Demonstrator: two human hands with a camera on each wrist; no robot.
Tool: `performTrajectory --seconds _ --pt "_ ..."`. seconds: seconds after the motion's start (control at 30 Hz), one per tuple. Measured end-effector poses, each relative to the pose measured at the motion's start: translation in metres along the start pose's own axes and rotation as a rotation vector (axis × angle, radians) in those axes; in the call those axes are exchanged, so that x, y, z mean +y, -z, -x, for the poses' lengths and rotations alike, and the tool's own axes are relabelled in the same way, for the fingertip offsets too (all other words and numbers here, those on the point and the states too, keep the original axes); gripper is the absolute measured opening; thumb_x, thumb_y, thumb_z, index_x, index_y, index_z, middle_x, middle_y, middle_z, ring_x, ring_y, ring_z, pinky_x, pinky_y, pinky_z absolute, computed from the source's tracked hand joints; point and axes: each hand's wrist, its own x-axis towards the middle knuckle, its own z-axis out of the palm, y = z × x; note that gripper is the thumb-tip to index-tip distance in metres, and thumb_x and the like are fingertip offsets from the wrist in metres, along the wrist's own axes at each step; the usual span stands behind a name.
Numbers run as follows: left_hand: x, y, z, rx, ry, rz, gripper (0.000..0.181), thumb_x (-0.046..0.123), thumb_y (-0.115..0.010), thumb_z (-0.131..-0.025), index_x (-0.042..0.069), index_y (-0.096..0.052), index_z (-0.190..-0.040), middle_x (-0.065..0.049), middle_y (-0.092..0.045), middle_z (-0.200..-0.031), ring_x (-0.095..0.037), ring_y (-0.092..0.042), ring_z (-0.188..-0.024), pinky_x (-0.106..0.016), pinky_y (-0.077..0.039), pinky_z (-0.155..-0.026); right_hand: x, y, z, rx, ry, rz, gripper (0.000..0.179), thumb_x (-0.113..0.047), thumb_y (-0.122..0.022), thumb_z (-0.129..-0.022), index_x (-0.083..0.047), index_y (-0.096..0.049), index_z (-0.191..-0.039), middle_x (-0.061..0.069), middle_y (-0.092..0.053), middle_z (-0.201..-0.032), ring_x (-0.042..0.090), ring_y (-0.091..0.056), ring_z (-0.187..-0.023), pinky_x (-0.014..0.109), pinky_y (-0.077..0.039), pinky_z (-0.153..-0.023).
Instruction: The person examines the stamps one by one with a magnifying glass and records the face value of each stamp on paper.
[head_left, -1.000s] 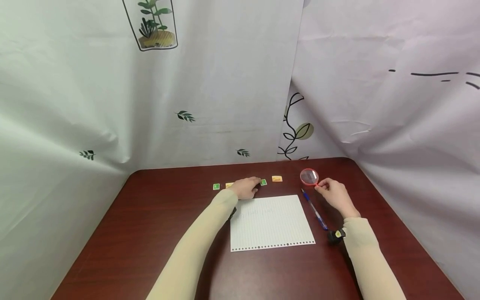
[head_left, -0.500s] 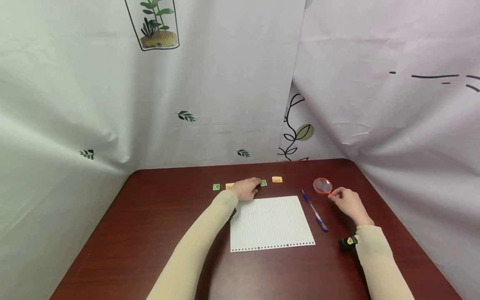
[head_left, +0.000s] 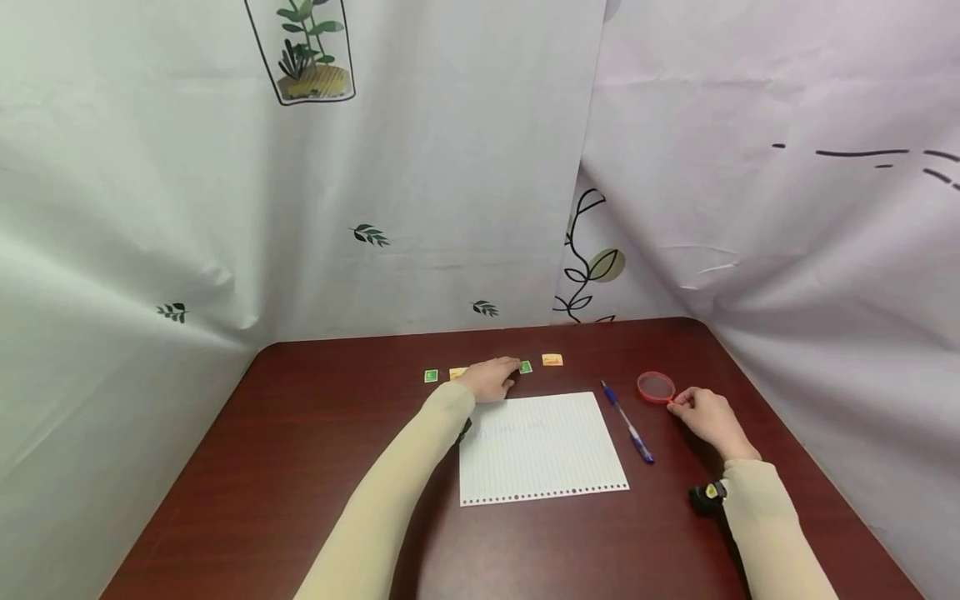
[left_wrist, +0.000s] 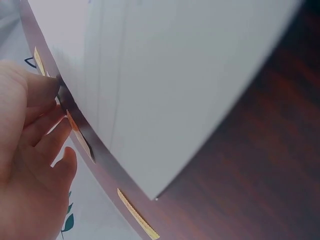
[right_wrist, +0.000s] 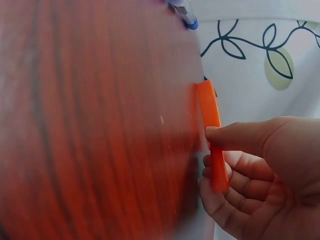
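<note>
My right hand (head_left: 712,421) pinches the short handle of a red-rimmed magnifying glass (head_left: 656,387) between thumb and fingers, at the right of the table. In the right wrist view the handle (right_wrist: 212,110) shows bright orange, with fingers curled behind it. At the far edge of a sheet of lined paper (head_left: 543,454), my left hand (head_left: 491,379) rests among small stamps, its fingertips right at a green stamp (head_left: 526,367). It partly covers a yellow stamp (head_left: 457,373). The left wrist view shows its fingers loosely bent beside the stamps.
A blue pen (head_left: 628,423) lies between the paper and the magnifying glass. Another green stamp (head_left: 431,376) is at the left end of the row, an orange-yellow stamp (head_left: 552,360) at the right end. Printed cloth (head_left: 450,167) hangs behind the dark red table (head_left: 300,450).
My right hand has drawn the magnifying glass to the right and nearer to me, away from the far side of the pen. My left hand has stayed in place.
</note>
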Motion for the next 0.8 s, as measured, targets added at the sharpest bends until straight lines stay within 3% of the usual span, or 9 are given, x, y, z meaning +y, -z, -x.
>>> performTrajectory --seconds 0.8 --pt "0.0015 0.0009 0.0007 0.005 0.003 -0.025 0.05 0.02 -0.051 -0.106 0.013 -0.043 -0.154 -0.006 -0.04 -0.159 -0.022 -0.034 -0.148 -0.037 -0.026 -0.119 -0.0011 0.0086 0.002 -0.089 -0.037 -0.002 0.024 -0.022 -0.07 -0.093 -0.001 -0.068 -0.083 0.0 -0.059 -0.069 0.017 -0.052 -0.067 0.033 -0.043 -0.062"
